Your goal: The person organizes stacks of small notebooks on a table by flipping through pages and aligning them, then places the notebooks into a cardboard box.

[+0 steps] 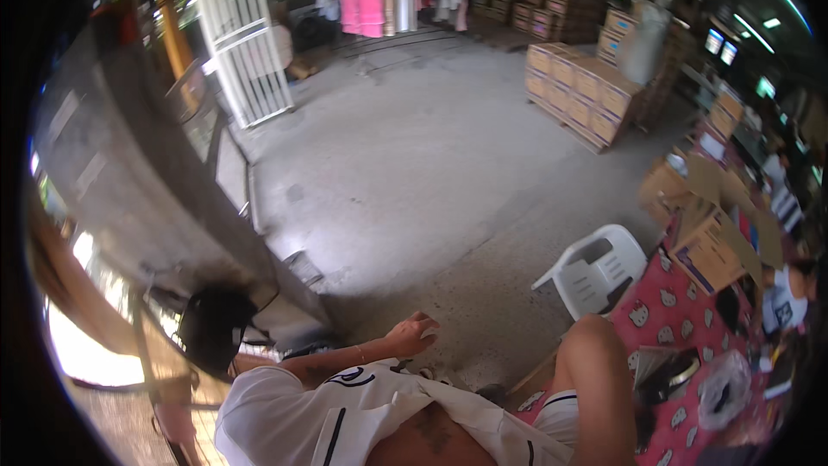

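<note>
My left hand (414, 334) is held out over the floor, in front of my white, dark-trimmed shirt (285, 406). Its fingers are loosely bent and a little apart, and I see nothing in them. A thin bracelet (361, 352) circles that wrist. On the right, a bare bent limb (595, 362), seemingly my right arm with its elbow raised, runs back down past the lower edge. My right hand is out of the picture. To the left of my arm, a black rounded thing like a helmet (214, 328) hangs by the grey pillar (155, 173).
A white plastic chair (599, 272) stands beside a long table with a pink patterned cover (673, 311). Open cardboard boxes (711, 250) and a clear plastic bag (723, 393) lie on it. Stacked cartons (578, 86), a clothes rack (379, 4) and a white barred gate (246, 43) are farther off.
</note>
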A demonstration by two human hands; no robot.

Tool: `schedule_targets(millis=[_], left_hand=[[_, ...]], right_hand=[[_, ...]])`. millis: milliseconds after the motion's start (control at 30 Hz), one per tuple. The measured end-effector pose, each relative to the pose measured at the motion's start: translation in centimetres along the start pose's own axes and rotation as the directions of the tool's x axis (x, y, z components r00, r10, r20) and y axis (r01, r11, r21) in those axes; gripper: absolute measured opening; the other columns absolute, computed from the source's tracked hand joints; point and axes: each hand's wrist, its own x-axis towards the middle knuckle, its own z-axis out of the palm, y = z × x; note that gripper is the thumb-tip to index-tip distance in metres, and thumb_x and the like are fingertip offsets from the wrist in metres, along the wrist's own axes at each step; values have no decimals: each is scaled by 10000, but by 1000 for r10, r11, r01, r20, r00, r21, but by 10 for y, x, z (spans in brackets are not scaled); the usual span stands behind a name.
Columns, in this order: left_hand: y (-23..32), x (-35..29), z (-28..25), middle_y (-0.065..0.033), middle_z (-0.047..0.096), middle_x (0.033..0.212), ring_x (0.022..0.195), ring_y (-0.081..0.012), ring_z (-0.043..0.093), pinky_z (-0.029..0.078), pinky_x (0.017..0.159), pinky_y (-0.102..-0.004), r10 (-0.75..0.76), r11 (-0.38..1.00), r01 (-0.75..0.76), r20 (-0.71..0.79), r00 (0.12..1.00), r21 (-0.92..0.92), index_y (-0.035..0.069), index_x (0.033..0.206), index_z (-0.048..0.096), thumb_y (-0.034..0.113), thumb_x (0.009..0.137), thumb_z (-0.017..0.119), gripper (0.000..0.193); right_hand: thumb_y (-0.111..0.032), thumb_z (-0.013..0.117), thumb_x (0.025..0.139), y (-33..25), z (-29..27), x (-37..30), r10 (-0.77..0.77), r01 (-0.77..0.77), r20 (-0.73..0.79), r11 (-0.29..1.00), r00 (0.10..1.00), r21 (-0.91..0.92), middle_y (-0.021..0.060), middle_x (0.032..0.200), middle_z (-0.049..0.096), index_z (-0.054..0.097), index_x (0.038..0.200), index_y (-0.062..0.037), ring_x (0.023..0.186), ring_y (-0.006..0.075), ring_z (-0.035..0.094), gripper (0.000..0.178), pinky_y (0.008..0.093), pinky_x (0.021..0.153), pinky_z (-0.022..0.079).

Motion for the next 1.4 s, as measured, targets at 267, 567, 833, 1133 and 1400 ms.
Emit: schedule_targets(millis=[267, 567, 833, 1133, 1400], left_hand=[[33, 220, 10, -205, 612, 1165, 1090, -386, 595, 468, 927, -497, 364, 899, -438, 574, 734, -10, 89, 1207, 628, 250, 928, 599, 323], [159, 461, 12, -221, 599, 1225, 1130, -383, 583, 455, 980, -476, 395, 575, -816, 892, 219, -54, 23, 1302, 585, 294, 987, 578, 416], [353, 606, 7, -163, 658, 1176, 1005, -240, 669, 542, 869, -356, 820, 548, -722, 442, 364, -422, 24, 1286, 601, 180, 957, 650, 367], [562, 704, 38, -150, 607, 1275, 1096, -260, 649, 516, 954, -366, 961, 273, -800, 194, 199, -534, 35, 1352, 548, 210, 980, 616, 416], [715, 837, 185, -264, 487, 1415, 1301, -358, 507, 420, 1058, -436, 838, 463, -790, 489, 242, -402, 39, 1460, 422, 591, 954, 511, 754]], right_hand=[[-483, 483, 968, 89, -78, -63, -155, 196, 248, 969, 956, -150, 185, 1432, 456, 425, 1432, -100, 1291, 329, 430, 604, 555, 1105, 296], [-415, 468, 1023, 203, -232, -87, 404, 332, 561, 509, 722, -794, 283, 1243, 541, 420, 1356, -84, 1043, 376, 602, 471, 440, 870, 546], [-162, 583, 967, 309, -388, -66, 878, 44, -26, -53, 478, -998, 140, 1208, 602, 560, 1248, 5, 1129, 241, 590, 328, 397, 980, 458], [-235, 628, 922, 380, -509, -62, 935, 355, -350, -310, -55, -882, 187, 1213, 610, 596, 1272, -91, 1120, 362, 598, 380, 445, 951, 469], [-301, 686, 874, 359, -546, -99, 924, 625, -366, -222, -110, -748, 126, 1432, 450, 545, 1341, -156, 1270, 377, 490, 509, 530, 1042, 388]])
